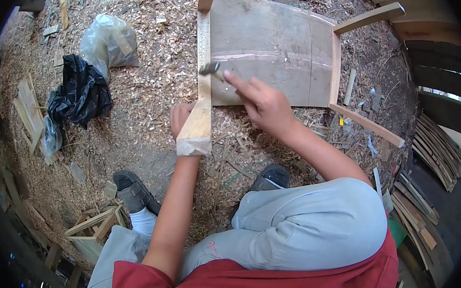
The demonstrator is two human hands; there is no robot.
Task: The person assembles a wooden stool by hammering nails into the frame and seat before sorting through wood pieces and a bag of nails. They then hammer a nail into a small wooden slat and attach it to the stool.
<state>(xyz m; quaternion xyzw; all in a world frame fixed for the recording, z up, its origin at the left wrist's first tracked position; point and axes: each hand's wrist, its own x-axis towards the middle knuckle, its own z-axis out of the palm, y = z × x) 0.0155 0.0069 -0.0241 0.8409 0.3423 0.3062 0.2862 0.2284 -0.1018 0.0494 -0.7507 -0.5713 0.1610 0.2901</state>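
A low wooden table, legs up, lies on the ground; its grey plywood panel point(263, 49) spans two side rails. My left hand point(181, 118) is wrapped round the near left leg point(195, 125), close to where it joins the rail, and the leg hides part of the fingers. In my right hand point(265, 106) is a hammer point(211, 68), gripped by its handle. The hammer's dark head is over the left rail point(202, 48), overlapping it in this view. Two more legs, the far right leg point(369, 17) and the near right leg point(367, 125), stick out from the right rail point(335, 71).
Wood shavings cover the ground. At left lie a clear plastic bag point(109, 42), a black plastic bag point(79, 91) and wood offcuts point(30, 111). Curved wooden strips point(437, 152) are stacked at right. My sandalled foot point(134, 192) is near the left forearm.
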